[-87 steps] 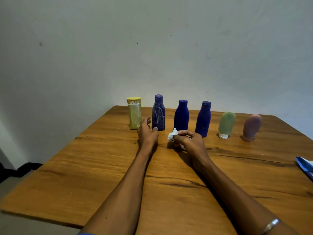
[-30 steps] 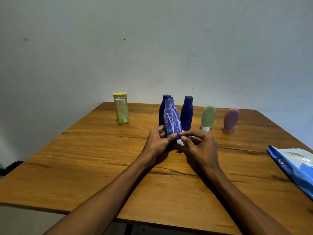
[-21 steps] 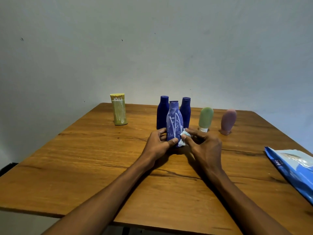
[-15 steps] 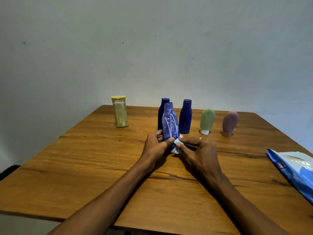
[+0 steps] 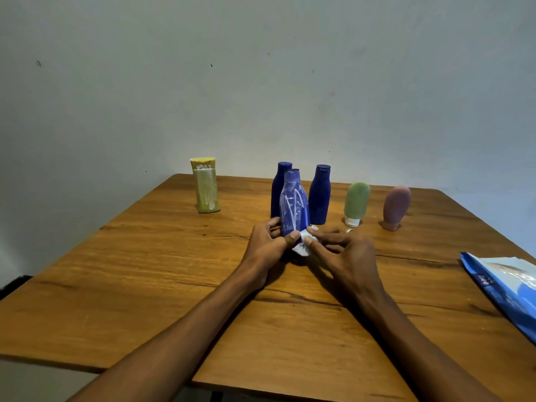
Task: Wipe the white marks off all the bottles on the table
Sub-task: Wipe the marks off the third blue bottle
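A blue bottle [image 5: 293, 206] streaked with white marks stands upright near the table's middle. My left hand [image 5: 268, 245] grips its base from the left, thumb across the front. My right hand [image 5: 343, 253] pinches a small crumpled white wipe [image 5: 303, 247] against the bottle's lower right side. Behind it stand two more blue bottles, one [image 5: 277, 187] partly hidden and one [image 5: 319, 194] to the right, with no marks that I can see. A yellow-capped olive bottle [image 5: 205, 185] with white streaks stands at the far left.
A green tube [image 5: 356, 203] and a pink tube [image 5: 396, 207] stand cap-down at the back right. A blue wipes packet [image 5: 510, 288] lies at the right edge of the wooden table [image 5: 145, 285]. A plain wall rises behind.
My left hand took the marked blue bottle from the row and drew it toward me. My right hand brought the wipe to its lower side. In the last half second little has shifted.
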Tool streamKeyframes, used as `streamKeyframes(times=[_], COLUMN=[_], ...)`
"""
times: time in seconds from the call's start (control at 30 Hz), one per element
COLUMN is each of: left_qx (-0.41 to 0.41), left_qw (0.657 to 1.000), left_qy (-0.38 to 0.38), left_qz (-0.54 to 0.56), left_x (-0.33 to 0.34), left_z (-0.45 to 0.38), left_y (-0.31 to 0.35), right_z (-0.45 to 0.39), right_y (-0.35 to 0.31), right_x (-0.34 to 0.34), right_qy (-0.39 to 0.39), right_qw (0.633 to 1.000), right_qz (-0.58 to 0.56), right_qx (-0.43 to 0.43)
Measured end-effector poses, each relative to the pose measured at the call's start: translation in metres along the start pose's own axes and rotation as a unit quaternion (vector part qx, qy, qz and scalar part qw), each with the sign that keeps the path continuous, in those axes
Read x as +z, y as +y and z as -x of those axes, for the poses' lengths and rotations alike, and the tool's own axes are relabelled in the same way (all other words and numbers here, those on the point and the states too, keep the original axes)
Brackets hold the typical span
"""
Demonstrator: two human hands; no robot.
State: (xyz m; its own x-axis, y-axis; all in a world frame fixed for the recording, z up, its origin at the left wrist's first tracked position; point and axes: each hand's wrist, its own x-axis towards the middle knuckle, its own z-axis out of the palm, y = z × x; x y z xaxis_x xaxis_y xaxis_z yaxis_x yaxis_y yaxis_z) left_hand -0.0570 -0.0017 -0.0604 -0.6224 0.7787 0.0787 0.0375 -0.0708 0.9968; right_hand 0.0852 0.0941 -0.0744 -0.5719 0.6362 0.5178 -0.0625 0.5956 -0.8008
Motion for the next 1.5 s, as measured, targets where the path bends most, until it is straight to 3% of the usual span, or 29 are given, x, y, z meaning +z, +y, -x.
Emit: streamKeyframes(times=[0.13, 0.23, 0.4, 0.5, 0.73, 0.83, 1.03, 1.1, 1.23, 1.4, 1.5], left_qx=[0.012, 0.013, -0.018, 0.004, 0.070, 0.075, 0.084, 0.089, 0.098, 0.093, 0.096], left_qw=[1.000, 0.998, 0.990, 0.994, 0.995, 0.992, 0.983, 0.981, 0.981, 0.987, 0.985], left_qy=[-0.010, -0.058, -0.137, -0.107, -0.048, -0.056, -0.092, -0.093, -0.079, -0.060, -0.066], left_qz=[-0.010, -0.026, -0.004, -0.028, -0.048, -0.083, -0.136, -0.145, -0.149, -0.118, -0.129], left_x=[0.000, 0.002, 0.014, 0.015, 0.008, 0.009, 0.016, 0.019, 0.019, 0.015, 0.015], left_z=[0.003, 0.006, 0.015, 0.014, 0.015, 0.014, 0.015, 0.016, 0.016, 0.016, 0.016], left_y=[0.003, 0.006, 0.005, 0.003, 0.008, 0.008, 0.000, 0.000, 0.000, 0.003, 0.002], right_z=[0.005, 0.001, -0.015, -0.016, -0.015, -0.017, -0.023, -0.024, -0.023, -0.022, -0.021], right_y=[-0.006, -0.010, -0.016, -0.013, -0.004, -0.005, -0.019, -0.024, -0.022, -0.013, -0.013], right_x=[0.000, -0.002, -0.010, -0.014, -0.023, -0.026, -0.020, -0.018, -0.021, -0.029, -0.027], right_qy=[0.009, 0.068, 0.171, 0.139, -0.018, 0.003, 0.164, 0.186, 0.162, 0.055, 0.075], right_qw=[0.998, 0.997, 0.981, 0.986, 0.999, 0.999, 0.983, 0.978, 0.983, 0.998, 0.996], right_qz=[-0.058, -0.008, -0.026, -0.016, -0.040, -0.038, -0.056, -0.063, -0.056, -0.024, -0.007], right_qx=[0.003, -0.042, -0.083, -0.086, 0.018, 0.012, -0.062, -0.076, -0.068, -0.037, -0.051])
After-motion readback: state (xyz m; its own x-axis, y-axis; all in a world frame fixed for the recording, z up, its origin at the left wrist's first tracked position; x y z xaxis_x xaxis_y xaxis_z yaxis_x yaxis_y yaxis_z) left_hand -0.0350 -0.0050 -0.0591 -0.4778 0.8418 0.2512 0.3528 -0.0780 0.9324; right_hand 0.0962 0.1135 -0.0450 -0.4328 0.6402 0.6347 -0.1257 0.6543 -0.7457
